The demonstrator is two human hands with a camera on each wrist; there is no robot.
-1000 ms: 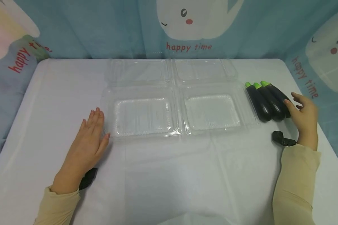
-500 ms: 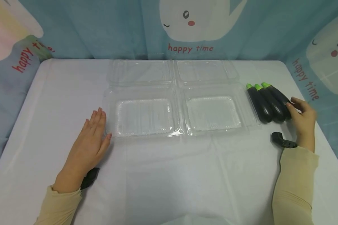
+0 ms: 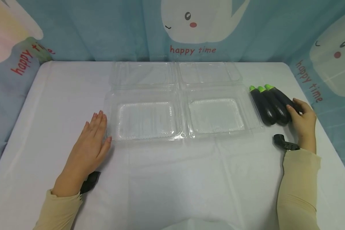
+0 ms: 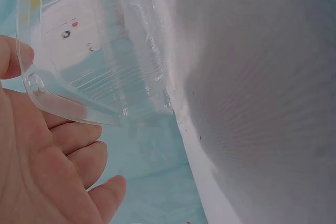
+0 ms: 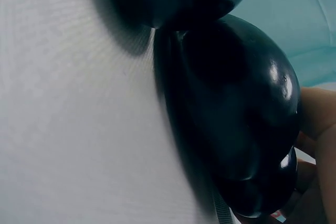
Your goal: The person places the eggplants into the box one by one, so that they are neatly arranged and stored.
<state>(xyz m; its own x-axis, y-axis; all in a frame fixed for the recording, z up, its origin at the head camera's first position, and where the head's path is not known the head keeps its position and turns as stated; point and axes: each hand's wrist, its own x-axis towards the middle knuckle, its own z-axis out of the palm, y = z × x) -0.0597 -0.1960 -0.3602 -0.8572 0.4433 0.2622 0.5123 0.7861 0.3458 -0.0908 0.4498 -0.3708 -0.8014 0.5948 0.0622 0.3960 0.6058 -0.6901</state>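
Note:
Three dark eggplants with green stems lie side by side at the table's right in the head view. My right hand grips the lower end of the rightmost eggplant, thumb on its near side. The middle eggplant and left eggplant rest against it. In the right wrist view the gripped eggplant is partly hidden behind its neighbour. My left hand lies with extended fingers beside the left clear plastic container. The left wrist view shows fingers near or touching that container's rim; exact contact is unclear.
A second clear container stands right of the first, close to the eggplants. Both have lids folded open toward the back, such as the right lid. A printed blue curtain borders the white table.
My right hand has moved in from the right and closed its thumb and fingers on the rightmost eggplant. My left hand has stayed in place by the left container.

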